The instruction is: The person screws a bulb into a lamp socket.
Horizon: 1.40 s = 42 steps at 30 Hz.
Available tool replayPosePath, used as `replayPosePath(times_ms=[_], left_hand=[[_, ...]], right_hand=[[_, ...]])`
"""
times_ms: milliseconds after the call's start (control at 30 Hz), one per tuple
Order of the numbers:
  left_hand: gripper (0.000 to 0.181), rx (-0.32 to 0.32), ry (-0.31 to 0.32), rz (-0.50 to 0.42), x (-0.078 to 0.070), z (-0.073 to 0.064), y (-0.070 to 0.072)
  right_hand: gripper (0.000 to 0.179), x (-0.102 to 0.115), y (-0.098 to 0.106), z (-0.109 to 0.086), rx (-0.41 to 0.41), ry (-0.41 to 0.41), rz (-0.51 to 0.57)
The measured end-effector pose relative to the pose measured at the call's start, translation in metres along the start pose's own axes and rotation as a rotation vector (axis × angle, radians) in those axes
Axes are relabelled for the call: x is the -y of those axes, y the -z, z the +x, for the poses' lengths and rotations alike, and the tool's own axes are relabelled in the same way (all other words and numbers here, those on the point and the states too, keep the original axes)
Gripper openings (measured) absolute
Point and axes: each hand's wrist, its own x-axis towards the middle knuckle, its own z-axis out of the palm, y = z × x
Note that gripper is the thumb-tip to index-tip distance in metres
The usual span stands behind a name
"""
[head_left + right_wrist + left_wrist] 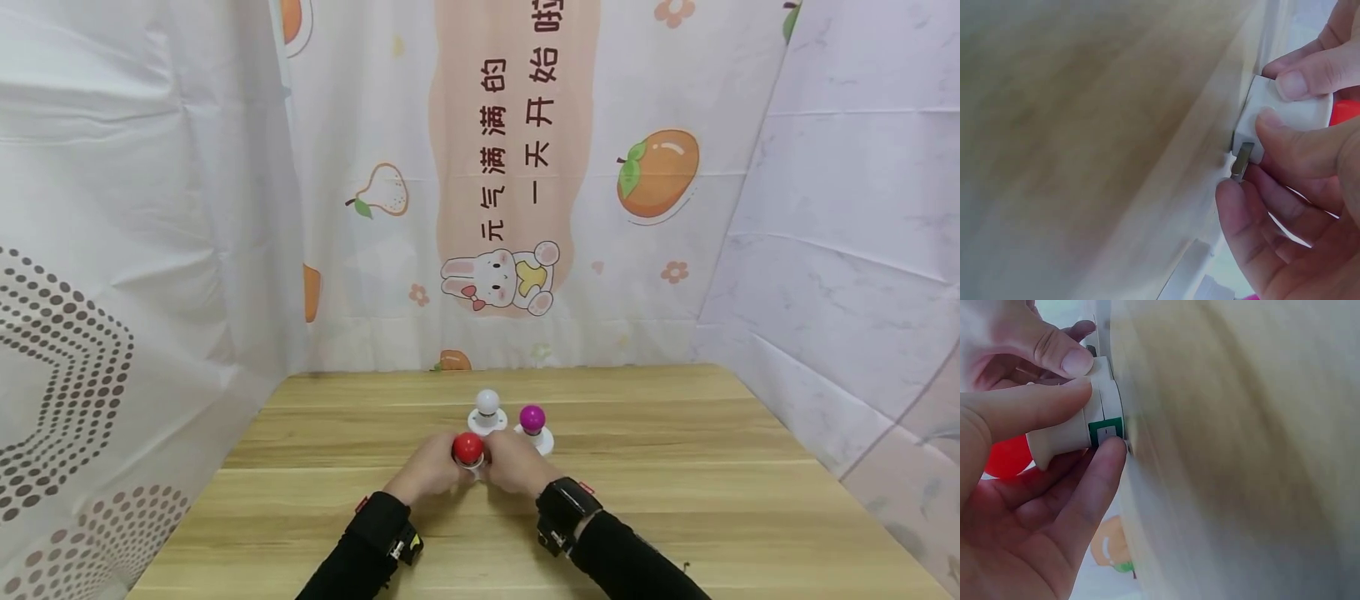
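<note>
Both hands hold a white plug-in lamp socket (1063, 439) with a red bulb (468, 448) in it, close over the table. My left hand (435, 468) pinches the socket between thumb and fingers. One left fingertip lies at the green-framed switch (1105, 430) on its side. From the other side my right hand (519, 462) grips it, thumb on the white body. In the right wrist view a flat metal prong (1241, 164) sticks out of the socket, with a right fingertip at its end.
Just behind the hands, a white bulb (487, 402) stands upright in a round white base (480, 422). Right of it, a magenta bulb (532, 418) stands in another round base (546, 442), partly hidden by my right hand. Printed curtains (375, 283) enclose the wooden table (660, 467).
</note>
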Motion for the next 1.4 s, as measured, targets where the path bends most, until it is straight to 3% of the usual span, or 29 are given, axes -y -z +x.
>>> replayPosePath(times_ms=[167,300,667,933,1233,1400], left_hand=[[0.029,-0.032,0.0,-0.032,0.006,0.001,0.009],[0.03,-0.042,0.012,-0.039,0.012,0.003,0.013],[0.031,-0.053,0.046,-0.029,0.031,0.014,0.024],[0.029,-0.077,0.107,-0.105,0.038,0.016,0.027],[0.032,-0.112,0.151,-0.082,0.037,0.017,0.028],[0.033,-0.125,0.154,-0.072,0.041,0.018,0.024]], right_hand=[[0.015,0.007,-0.005,0.01,0.021,-0.074,-0.016],[0.019,0.011,-0.009,0.019,0.038,-0.115,-0.019],[0.015,0.02,-0.024,0.037,-0.027,-0.169,-0.089],[0.017,0.023,-0.031,0.043,-0.05,-0.23,-0.096],[0.017,0.026,-0.033,0.045,-0.064,-0.278,-0.082],[0.014,0.022,-0.035,0.045,-0.058,-0.245,-0.065]])
